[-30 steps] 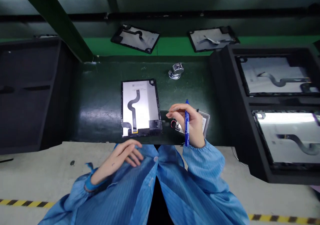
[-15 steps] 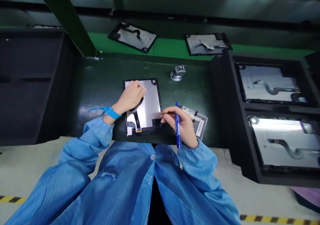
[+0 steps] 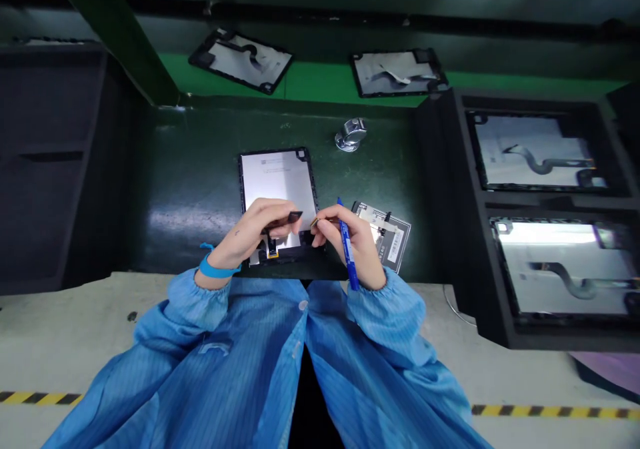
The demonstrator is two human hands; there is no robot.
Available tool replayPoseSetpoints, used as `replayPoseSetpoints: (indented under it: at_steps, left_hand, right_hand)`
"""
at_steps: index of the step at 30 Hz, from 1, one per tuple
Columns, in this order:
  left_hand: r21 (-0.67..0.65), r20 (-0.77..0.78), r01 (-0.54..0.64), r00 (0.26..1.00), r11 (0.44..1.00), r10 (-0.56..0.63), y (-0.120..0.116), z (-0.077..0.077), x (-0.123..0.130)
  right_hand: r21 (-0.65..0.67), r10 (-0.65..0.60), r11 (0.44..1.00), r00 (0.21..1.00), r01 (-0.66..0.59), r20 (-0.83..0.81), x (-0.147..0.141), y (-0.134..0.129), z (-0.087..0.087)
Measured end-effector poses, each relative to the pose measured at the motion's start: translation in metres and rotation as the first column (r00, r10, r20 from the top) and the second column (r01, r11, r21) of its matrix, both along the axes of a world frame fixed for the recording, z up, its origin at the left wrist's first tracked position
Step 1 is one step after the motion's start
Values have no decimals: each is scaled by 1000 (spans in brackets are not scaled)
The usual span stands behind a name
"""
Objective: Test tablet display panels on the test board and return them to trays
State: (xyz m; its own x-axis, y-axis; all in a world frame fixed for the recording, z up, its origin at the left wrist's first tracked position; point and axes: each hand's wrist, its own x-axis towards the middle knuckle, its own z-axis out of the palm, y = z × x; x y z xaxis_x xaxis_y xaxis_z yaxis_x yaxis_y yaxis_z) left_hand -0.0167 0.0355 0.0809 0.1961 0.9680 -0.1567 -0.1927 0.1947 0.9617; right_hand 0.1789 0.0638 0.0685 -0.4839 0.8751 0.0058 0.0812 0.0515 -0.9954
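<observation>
A tablet screen panel [image 3: 273, 176], silvery back up in a black frame, lies on the dark green bench before me. Over its lower part, my left hand [image 3: 245, 232] pinches a black flex cable [image 3: 295, 216], whose end points to the right. Opposite it, close to the cable's end, the fingertips of my right hand [image 3: 360, 242] pinch a small gold-coloured piece [image 3: 314, 222], too small to make out. A blue marker pen [image 3: 349, 252] is also held in that hand, slanting across the fingers. Behind the right hand lies a circuit-patterned board [image 3: 400, 226] with a white label.
A shiny metal ring-shaped object [image 3: 351, 134] stands on the bench. Two more panels, one left [image 3: 245, 62] and one right [image 3: 395, 72], lie along the back ledge. Black trays flank me; the right tray [image 3: 480, 212] holds panels, the left tray [image 3: 95, 169] shows dark compartments.
My left hand has come down from the panel's upper part to its lower right and now pinches the cable end, lifted. My right hand stays beside it; the view has shifted slightly.
</observation>
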Motion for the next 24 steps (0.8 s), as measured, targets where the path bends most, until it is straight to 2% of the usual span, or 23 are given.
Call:
replayPoseSetpoints:
  at_steps: [2,4,7,9,12,19,24]
  left_hand:
    - [86,-71,-163,983,983,170,-2,0,6]
    - [207,-164,-296,929,933,331,-4,-3,12]
    - [379,-275,-372,829,847,487,-6,-9,19]
    - [446,-316,-391,772,805,551,-8,-12,21]
    - [502,-359,-388,719,773,594,-10,-15,22]
    - [562,-413,-330,682,758,603,-13,-13,23]
    - [542,-440,-288,703,789,559,-13,-14,21]
  right_hand:
    - [-7,0,1000,1000,0,3,1,0,1]
    - [-3,2,1000,1000,-2,13,2,0,2]
    - [17,6,1000,999,-7,43,5,0,3]
    - [28,6,1000,998,-7,62,6,0,3]
    - [27,4,1000,997,-6,78,6,1,3]
    - [18,4,1000,995,-6,102,6,1,3]
    - [32,19,999,992,-23,121,6,1,5]
